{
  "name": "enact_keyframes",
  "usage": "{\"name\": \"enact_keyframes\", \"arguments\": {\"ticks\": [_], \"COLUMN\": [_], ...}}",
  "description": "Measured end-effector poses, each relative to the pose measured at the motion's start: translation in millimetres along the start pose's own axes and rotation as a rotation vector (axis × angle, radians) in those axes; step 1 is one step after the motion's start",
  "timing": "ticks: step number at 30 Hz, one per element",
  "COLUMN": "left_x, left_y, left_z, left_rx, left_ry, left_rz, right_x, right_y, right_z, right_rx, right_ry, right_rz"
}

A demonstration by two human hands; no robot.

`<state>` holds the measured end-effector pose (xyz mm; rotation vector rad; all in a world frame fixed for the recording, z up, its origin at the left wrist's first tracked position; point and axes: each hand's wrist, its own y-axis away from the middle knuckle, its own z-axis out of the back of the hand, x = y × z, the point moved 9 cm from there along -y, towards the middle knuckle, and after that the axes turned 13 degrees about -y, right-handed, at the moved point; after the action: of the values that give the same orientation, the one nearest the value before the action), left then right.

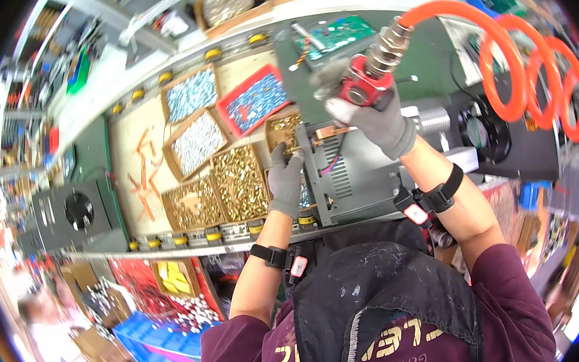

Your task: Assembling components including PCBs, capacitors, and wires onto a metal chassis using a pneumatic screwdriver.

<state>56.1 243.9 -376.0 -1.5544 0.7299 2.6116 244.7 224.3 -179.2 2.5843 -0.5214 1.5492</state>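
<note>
My right hand (387, 122), in a grey glove, is wrapped round a red air tool (365, 83). A metal coupling on its top joins an orange coiled hose (507, 89); the tool's lower end is hidden by the hand. Below that hand lies a grey metal case (364, 182) with vent slots, wires and a fan. My left hand (286, 181), also gloved, is at the case's left end panel, beside a small box of brass-coloured screws (284, 130). Its thumb and forefinger point away from me, slightly apart, and nothing shows between them.
Several cardboard boxes of small fasteners (238, 181) and a red tray (253, 102) of bluish ones stand to the left. Orange strips (142, 172) lie beyond them. A green circuit board (343, 35) sits behind the case. Another fan unit (70, 208) is at far left.
</note>
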Motion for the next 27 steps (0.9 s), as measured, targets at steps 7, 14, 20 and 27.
{"name": "enact_keyframes", "arguments": {"ticks": [7, 14, 20, 27], "left_x": [12, 3, 9, 15], "left_y": [-17, -17, -13, -19], "left_z": [-39, -44, -45, -40], "left_rx": [0.23, 0.161, 0.251, 0.281], "left_ry": [-0.106, -0.095, 0.039, -0.137], "left_rz": [-0.081, -0.015, 0.12, 0.129], "right_x": [103, 73, 62, 128], "right_y": [152, 422, 555, 376], "right_z": [96, 336, 445, 271], "right_rx": [-0.21, -1.057, -1.127, -0.76], "right_ry": [0.22, 0.811, 1.425, 1.563], "right_rz": [0.112, -0.228, -0.611, 0.017]}}
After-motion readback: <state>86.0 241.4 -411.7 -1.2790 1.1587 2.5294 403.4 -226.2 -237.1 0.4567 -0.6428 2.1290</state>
